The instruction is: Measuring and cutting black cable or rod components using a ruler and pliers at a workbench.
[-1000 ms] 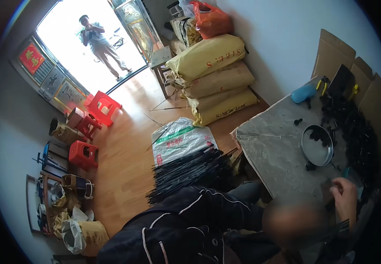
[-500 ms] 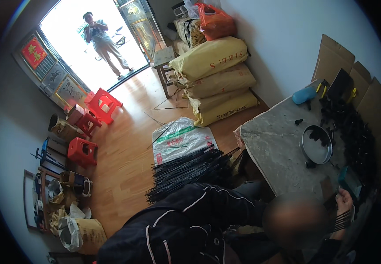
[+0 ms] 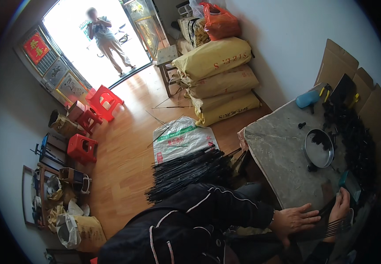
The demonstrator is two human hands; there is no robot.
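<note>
Right hand (image 3: 340, 208): had shifted lower since earlier; grip unclear.
Left hand (image 3: 292, 221): lay spread, grip released.
Thin black rods (image 3: 337, 227): seemed light, springy; suited mid-bundle hold.

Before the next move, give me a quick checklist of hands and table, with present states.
1. Left hand open, fingers extended: ok.
2. Thin, straight black rods across the right hand's wrist: ok.
3. Right hand's grip secure: cannot tell, too dark.
4. Shallow, round silver dish resting on the grey, rough-surfaced tabletop: ok.
5. Small, yellow-handled pliers clear of both hands: ok.
</note>
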